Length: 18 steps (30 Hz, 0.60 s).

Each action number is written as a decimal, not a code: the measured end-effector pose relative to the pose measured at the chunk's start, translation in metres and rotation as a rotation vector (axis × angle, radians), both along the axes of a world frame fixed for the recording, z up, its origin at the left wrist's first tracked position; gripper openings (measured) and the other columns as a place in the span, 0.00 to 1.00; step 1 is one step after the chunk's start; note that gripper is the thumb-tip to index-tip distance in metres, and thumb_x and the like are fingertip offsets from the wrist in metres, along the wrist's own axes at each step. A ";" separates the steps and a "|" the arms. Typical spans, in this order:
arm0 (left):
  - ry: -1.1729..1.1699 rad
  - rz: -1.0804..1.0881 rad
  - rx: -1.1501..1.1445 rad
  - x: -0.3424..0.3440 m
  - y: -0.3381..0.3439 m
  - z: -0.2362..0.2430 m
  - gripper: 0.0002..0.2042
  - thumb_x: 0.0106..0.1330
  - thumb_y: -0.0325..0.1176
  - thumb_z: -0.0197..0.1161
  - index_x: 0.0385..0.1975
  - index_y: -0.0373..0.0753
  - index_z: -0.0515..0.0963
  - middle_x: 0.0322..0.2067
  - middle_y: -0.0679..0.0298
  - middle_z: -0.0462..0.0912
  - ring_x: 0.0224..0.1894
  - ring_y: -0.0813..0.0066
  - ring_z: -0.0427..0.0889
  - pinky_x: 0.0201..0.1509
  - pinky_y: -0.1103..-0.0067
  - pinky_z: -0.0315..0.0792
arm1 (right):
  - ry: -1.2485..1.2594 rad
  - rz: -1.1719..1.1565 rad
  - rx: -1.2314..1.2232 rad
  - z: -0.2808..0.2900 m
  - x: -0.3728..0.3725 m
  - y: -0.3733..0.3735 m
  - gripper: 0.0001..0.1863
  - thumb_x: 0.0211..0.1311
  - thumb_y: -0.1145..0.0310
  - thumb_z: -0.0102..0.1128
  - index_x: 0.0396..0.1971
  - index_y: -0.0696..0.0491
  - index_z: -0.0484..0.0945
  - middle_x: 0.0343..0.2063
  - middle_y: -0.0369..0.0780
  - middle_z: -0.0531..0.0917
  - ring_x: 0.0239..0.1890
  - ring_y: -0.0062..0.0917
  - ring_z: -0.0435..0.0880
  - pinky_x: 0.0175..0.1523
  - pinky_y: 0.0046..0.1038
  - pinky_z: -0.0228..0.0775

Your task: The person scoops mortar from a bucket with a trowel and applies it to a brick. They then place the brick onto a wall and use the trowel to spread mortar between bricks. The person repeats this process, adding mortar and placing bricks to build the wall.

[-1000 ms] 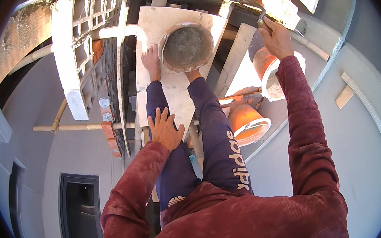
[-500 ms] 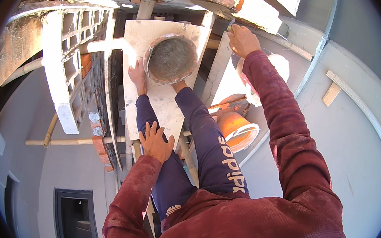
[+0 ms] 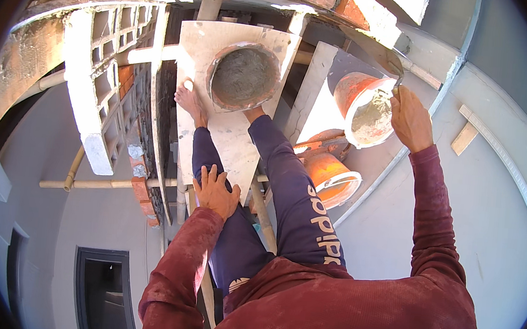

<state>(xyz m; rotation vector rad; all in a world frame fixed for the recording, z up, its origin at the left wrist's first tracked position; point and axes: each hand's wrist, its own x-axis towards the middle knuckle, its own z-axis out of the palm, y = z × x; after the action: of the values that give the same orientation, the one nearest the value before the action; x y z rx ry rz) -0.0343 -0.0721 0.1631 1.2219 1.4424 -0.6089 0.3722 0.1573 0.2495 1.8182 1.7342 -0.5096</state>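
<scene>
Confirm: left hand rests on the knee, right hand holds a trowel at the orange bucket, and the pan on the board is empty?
Not quite. In the head view the pan is full of grey mortar. The rest holds: left hand on the knee, right hand with trowel at the orange bucket.

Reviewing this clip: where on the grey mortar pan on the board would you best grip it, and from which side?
Grip the pan by its rim on the near edge, coming from above beside the feet. It sits upright and full of mortar, so two hands on opposite rim edges would likely keep it level.
</scene>
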 end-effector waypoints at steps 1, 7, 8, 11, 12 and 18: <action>-0.004 -0.030 -0.002 -0.001 0.002 0.000 0.28 0.61 0.48 0.59 0.59 0.40 0.74 0.70 0.53 0.60 0.76 0.52 0.47 0.75 0.49 0.38 | 0.062 0.000 -0.058 -0.002 -0.018 -0.015 0.12 0.70 0.62 0.50 0.42 0.56 0.72 0.39 0.49 0.81 0.40 0.47 0.82 0.43 0.48 0.73; -0.039 -0.111 0.036 -0.029 0.013 0.004 0.28 0.58 0.45 0.61 0.58 0.40 0.74 0.70 0.52 0.60 0.75 0.49 0.47 0.75 0.48 0.39 | 0.136 0.024 -0.365 -0.166 -0.131 -0.068 0.14 0.66 0.66 0.53 0.45 0.59 0.72 0.39 0.51 0.82 0.41 0.43 0.85 0.44 0.41 0.78; -0.053 -0.100 0.039 -0.035 0.013 0.003 0.28 0.58 0.44 0.61 0.58 0.40 0.75 0.70 0.52 0.60 0.75 0.49 0.47 0.75 0.48 0.40 | 0.103 -0.002 -0.330 -0.202 -0.144 -0.074 0.14 0.65 0.67 0.54 0.45 0.61 0.72 0.39 0.51 0.82 0.42 0.43 0.84 0.45 0.41 0.78; -0.068 -0.104 0.036 -0.049 0.008 0.001 0.27 0.56 0.42 0.63 0.58 0.40 0.75 0.69 0.53 0.61 0.75 0.50 0.48 0.75 0.48 0.40 | 0.146 -0.012 -0.249 -0.290 -0.164 -0.092 0.17 0.64 0.69 0.54 0.48 0.66 0.71 0.42 0.53 0.80 0.45 0.43 0.84 0.49 0.40 0.78; -0.065 -0.111 0.032 -0.054 0.006 0.000 0.28 0.57 0.43 0.62 0.58 0.40 0.75 0.69 0.53 0.61 0.75 0.50 0.47 0.75 0.48 0.39 | 0.145 -0.125 -0.255 -0.309 -0.177 -0.106 0.18 0.64 0.69 0.54 0.48 0.66 0.70 0.43 0.53 0.79 0.46 0.43 0.84 0.49 0.39 0.78; -0.092 -0.135 0.009 -0.074 0.005 -0.002 0.28 0.58 0.43 0.62 0.59 0.40 0.74 0.69 0.53 0.60 0.75 0.51 0.47 0.75 0.48 0.39 | 0.096 -0.357 -0.384 -0.316 -0.243 -0.174 0.22 0.62 0.68 0.55 0.52 0.67 0.67 0.48 0.55 0.77 0.48 0.45 0.83 0.50 0.38 0.78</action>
<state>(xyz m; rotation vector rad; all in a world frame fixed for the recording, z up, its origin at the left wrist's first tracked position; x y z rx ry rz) -0.1082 -0.0675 0.1612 1.3453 1.2952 -0.6295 0.1291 -0.0168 -0.0663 1.8411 1.2577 -1.0133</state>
